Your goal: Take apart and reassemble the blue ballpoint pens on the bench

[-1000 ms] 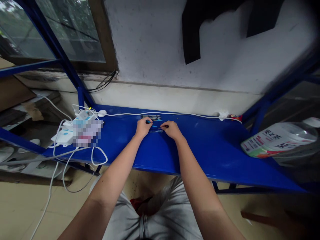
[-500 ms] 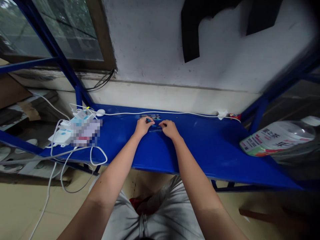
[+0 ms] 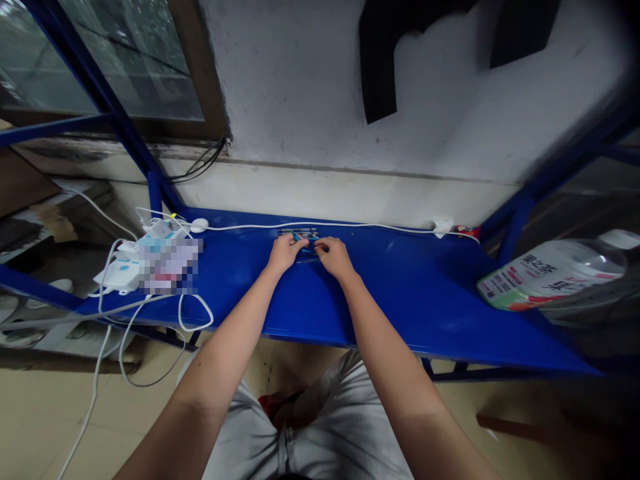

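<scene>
Above the blue tabletop [image 3: 400, 293], my left hand [image 3: 285, 251] is closed, pinching a slim blue pen [image 3: 297, 237] between thumb and fingers. Close beside it on the right, my right hand [image 3: 334, 255] is closed too, its fingertips brought up to the pen's right end. What those fingertips pinch is small, dark and partly hidden, so I cannot make it out. Just behind my hands lie several slender pens [image 3: 286, 232] side by side. A thin clear stick-like piece [image 3: 307, 261] lies in front of my fingertips.
On the left stands a white power strip [image 3: 120, 270] with plugs and looping white cables [image 3: 196, 313]. One white cord [image 3: 280, 225] runs along the back edge. A large clear drink bottle [image 3: 550, 270] with a printed label is at the right. Blue metal posts [image 3: 155, 193] frame the table.
My right hand has moved slightly left and up, so its fingertips are now closer to my left hand. The blue pen shows more between them. The camera view has shifted slightly.
</scene>
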